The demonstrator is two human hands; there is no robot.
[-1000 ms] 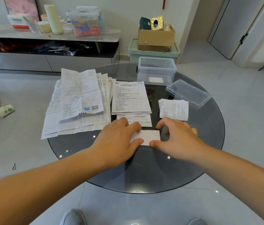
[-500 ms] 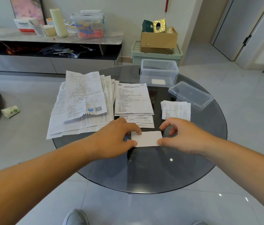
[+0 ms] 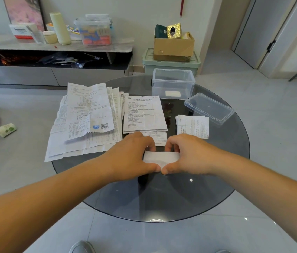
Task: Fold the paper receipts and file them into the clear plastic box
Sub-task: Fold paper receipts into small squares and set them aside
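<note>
A small folded white receipt (image 3: 160,157) is held between both hands over the round dark glass table (image 3: 162,201). My left hand (image 3: 135,157) pinches its left end and my right hand (image 3: 187,156) pinches its right end, thumbs meeting at the near edge. The clear plastic box (image 3: 173,83) stands open at the table's far side with one folded white slip on its bottom. Its lid (image 3: 208,108) lies to the right of it. A big pile of unfolded receipts (image 3: 87,117) covers the left, a printed sheet (image 3: 144,114) sits in the middle, and a folded receipt (image 3: 192,126) lies right.
Behind the table stand a green storage bin (image 3: 171,63) with a cardboard box (image 3: 174,46) on top, and a low shelf unit (image 3: 52,46) carrying containers. A crumpled packet (image 3: 5,129) lies on the tiled floor at left. A door (image 3: 271,30) is at the right.
Both hands have drawn closer together on the folded receipt and lifted its near edge, thumbs now touching under it. The other papers, box and lid have not moved.
</note>
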